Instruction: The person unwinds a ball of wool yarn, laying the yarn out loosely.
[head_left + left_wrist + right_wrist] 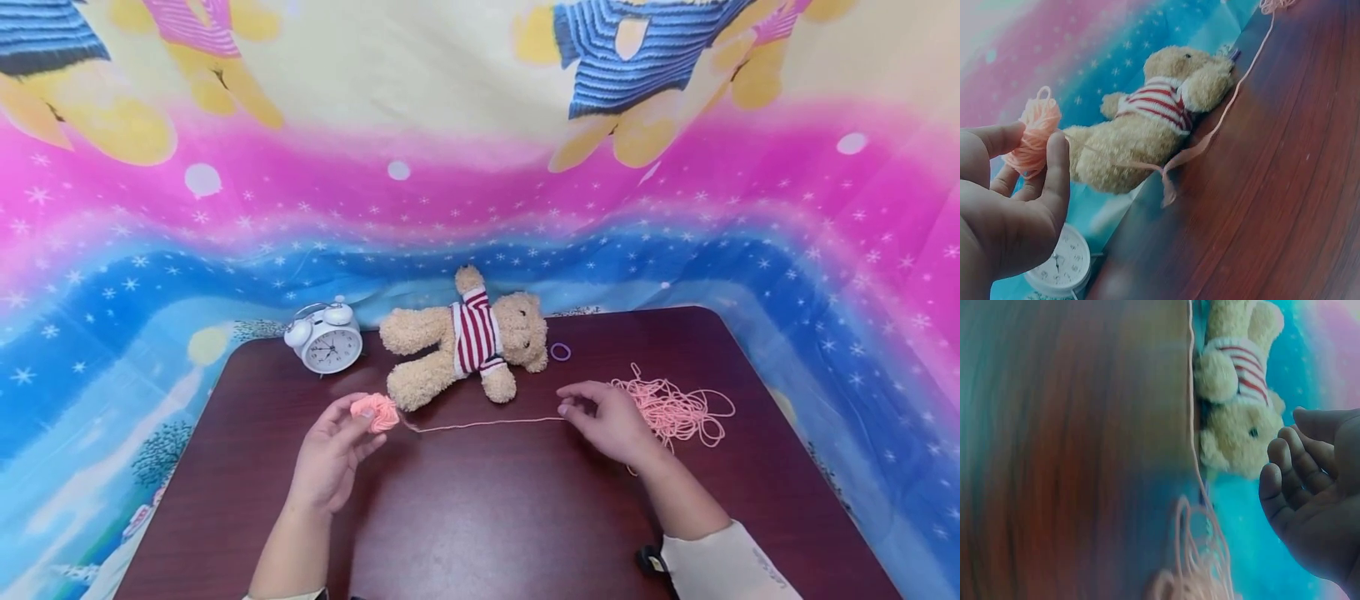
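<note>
My left hand pinches a small wound ball of peach-pink yarn between thumb and fingers, held up at the left. In the left wrist view, loose wraps and a small loop show on the ball. From it a yarn strand runs across the table, with a short knotted tail along it. My right hand hovers by the strand, its fingers loosely bent. In the right wrist view that hand holds nothing, and the strand passes apart from it. Behind the right hand lies a loose yarn tangle.
A teddy bear in a red-striped shirt lies on its back behind the strand. A white alarm clock stands at the back left. Beside the bear's head is a purple ring. A printed cloth hangs behind the dark table.
</note>
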A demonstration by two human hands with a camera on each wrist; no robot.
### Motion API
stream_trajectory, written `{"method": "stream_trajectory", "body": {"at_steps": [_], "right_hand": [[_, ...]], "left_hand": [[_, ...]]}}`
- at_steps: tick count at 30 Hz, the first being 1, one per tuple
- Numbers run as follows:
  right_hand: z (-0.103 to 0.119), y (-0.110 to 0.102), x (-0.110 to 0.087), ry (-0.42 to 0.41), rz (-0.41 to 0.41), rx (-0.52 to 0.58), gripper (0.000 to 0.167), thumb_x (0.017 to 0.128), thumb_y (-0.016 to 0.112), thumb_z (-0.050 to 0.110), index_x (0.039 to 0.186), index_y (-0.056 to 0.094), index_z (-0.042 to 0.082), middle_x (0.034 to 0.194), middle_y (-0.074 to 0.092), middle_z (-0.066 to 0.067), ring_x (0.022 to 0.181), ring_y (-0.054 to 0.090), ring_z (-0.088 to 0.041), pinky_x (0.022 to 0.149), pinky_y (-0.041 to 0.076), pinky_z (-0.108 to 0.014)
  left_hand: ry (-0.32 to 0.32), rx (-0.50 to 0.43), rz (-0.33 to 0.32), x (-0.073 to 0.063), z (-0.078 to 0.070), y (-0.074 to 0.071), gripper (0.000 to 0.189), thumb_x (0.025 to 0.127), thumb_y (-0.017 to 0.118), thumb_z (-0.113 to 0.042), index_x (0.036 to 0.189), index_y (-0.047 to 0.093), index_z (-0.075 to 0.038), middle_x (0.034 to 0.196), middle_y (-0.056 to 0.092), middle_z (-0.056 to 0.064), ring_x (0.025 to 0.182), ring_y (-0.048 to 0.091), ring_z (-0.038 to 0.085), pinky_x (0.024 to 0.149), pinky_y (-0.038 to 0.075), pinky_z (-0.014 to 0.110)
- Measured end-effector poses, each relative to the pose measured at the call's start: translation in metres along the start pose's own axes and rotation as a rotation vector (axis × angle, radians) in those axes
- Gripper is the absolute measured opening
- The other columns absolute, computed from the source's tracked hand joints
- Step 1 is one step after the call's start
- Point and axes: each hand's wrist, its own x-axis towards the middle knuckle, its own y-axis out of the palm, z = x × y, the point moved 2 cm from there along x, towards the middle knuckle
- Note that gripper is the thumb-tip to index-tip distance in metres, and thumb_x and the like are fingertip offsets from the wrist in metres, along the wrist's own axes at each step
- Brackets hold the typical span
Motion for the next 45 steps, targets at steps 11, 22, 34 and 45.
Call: {"method": "stream_trajectory", "body": {"at_steps": [11, 22, 34, 45], "right_hand": [[0.029, 0.042, 0.007, -0.043, 0.077, 0.112, 0.025, 0.092, 0.081, 0.022, 0.115, 0.077, 0.012, 0.091, 0.069, 0.01, 0.076, 0.062, -0.006, 0.068, 0.054, -0.026], [0.059, 0.079, 0.011, -0.078, 0.122, 0.244, 0.031, 0.09, 0.082, 0.017, 0.119, 0.075, 0.009, 0.101, 0.072, -0.001, 0.077, 0.063, -0.007, 0.066, 0.056, -0.026], [0.085, 0.107, 0.018, -0.214, 0.061, 0.262, 0.026, 0.086, 0.08, 0.006, 0.112, 0.077, 0.008, 0.108, 0.071, -0.002, 0.08, 0.065, -0.01, 0.068, 0.058, -0.026], [0.086, 0.105, 0.019, -0.237, 0.035, 0.241, 0.006, 0.09, 0.079, 0.01, 0.094, 0.079, 0.015, 0.101, 0.072, 0.005, 0.083, 0.064, -0.007, 0.071, 0.055, -0.024]], "left_hand": [[-0.012, 0.004, 0.068, 0.001, 0.007, 0.03, 0.026, 0.099, 0.066, -0.001, 0.123, 0.058, -0.005, 0.105, 0.073, 0.0, 0.089, 0.07, 0.011, 0.083, 0.059, 0.027], [-0.002, -0.035, 0.123, -0.003, 0.01, 0.053, 0.024, 0.097, 0.066, 0.0, 0.12, 0.059, -0.005, 0.106, 0.073, 0.003, 0.094, 0.071, 0.014, 0.089, 0.059, 0.034], [0.0, -0.035, 0.185, -0.009, 0.012, 0.07, 0.025, 0.097, 0.066, 0.0, 0.121, 0.061, -0.006, 0.107, 0.073, 0.004, 0.094, 0.071, 0.015, 0.09, 0.059, 0.04], [-0.001, -0.032, 0.188, -0.009, 0.01, 0.067, 0.028, 0.097, 0.066, 0.0, 0.124, 0.059, -0.004, 0.11, 0.073, 0.005, 0.097, 0.071, 0.016, 0.092, 0.059, 0.039]]}}
